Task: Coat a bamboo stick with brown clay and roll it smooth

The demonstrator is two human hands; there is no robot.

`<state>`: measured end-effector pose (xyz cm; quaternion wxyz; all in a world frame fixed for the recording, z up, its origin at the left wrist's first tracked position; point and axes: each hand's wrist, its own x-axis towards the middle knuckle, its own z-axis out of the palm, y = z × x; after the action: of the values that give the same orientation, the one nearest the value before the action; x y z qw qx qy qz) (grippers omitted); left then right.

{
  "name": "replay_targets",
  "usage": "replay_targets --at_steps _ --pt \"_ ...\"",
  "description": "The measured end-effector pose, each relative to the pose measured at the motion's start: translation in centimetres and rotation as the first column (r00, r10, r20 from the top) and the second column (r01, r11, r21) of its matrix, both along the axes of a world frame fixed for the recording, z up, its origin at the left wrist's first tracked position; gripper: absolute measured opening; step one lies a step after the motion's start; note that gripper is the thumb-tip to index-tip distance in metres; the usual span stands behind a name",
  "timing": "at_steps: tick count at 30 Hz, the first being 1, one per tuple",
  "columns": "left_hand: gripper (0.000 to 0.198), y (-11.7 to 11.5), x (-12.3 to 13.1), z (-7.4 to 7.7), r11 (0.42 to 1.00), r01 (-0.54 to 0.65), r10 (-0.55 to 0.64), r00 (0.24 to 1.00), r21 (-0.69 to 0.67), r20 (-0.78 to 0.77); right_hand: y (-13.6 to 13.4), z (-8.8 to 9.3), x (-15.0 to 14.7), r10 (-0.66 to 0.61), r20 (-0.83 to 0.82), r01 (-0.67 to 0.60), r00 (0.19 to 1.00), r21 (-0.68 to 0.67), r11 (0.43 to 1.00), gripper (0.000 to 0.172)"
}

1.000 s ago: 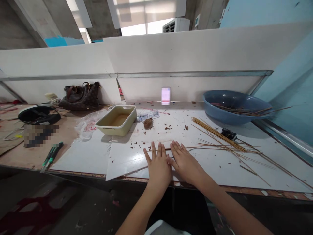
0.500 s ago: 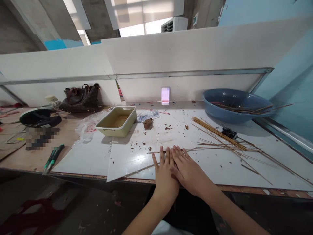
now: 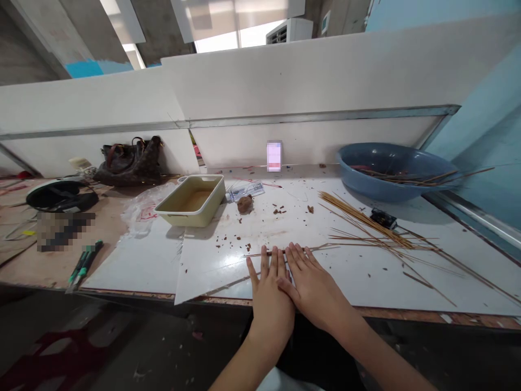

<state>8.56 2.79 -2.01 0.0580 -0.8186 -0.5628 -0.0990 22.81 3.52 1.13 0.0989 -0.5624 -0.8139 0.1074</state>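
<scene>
My left hand (image 3: 271, 290) and my right hand (image 3: 311, 285) lie flat and side by side on a white board (image 3: 211, 260) near the table's front edge, fingers stretched out. Their fingertips rest on a thin brown stick (image 3: 285, 251) that lies across the board. Neither hand grips anything. A small brown lump (image 3: 245, 203) sits farther back, with brown crumbs scattered around it. A pile of thin bamboo sticks (image 3: 366, 222) spreads to the right of my right hand.
A cream rectangular tray (image 3: 191, 201) stands at the back left of the board. A blue basin (image 3: 391, 171) with sticks sits at the back right. A dark handbag (image 3: 130, 163), a helmet (image 3: 61, 194) and green-handled tools (image 3: 83, 262) lie at the left.
Both hands slid back toward the table's front edge and closer together; the stick, which crossed under the fingers, now lies at the fingertips.
</scene>
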Motion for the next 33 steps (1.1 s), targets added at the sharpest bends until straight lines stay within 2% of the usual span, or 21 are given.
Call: replay_targets --at_steps 6,13,19,21,28,30,33 --pt "0.065 1.8 1.2 1.5 0.997 -0.063 0.063 0.998 -0.048 0.001 2.4 0.6 0.1 -0.028 -0.01 0.028 1.0 -0.029 0.999 0.094" --pt "0.067 -0.9 0.4 0.9 0.999 0.004 -0.002 0.999 0.041 -0.036 -0.1 -0.5 0.5 -0.021 -0.026 0.02 0.999 -0.026 0.999 0.091" --pt "0.063 1.8 0.7 2.4 0.996 -0.071 0.07 0.997 -0.049 -0.023 2.5 0.0 0.5 -0.028 -0.018 0.028 0.999 -0.026 0.999 0.092" --pt "0.062 2.0 0.7 2.6 0.994 -0.093 0.092 0.996 -0.057 -0.016 2.7 -0.1 0.6 -0.029 -0.026 0.029 0.999 -0.01 1.0 0.092" --pt "0.064 -2.0 -0.7 2.3 0.998 -0.062 0.062 0.998 -0.01 -0.029 -1.1 -1.4 1.1 -0.005 -0.036 0.006 0.999 0.05 0.999 0.087" --pt "0.065 -2.1 -0.8 2.7 0.999 -0.041 0.041 0.999 0.0 -0.032 -1.4 -1.3 1.1 -0.004 -0.045 0.006 0.999 0.054 0.999 0.087" --pt "0.067 -0.9 -0.3 3.2 1.0 -0.018 0.018 1.0 -0.007 -0.011 -0.6 -0.7 1.0 -0.005 -0.052 0.007 0.999 0.052 0.999 0.087"
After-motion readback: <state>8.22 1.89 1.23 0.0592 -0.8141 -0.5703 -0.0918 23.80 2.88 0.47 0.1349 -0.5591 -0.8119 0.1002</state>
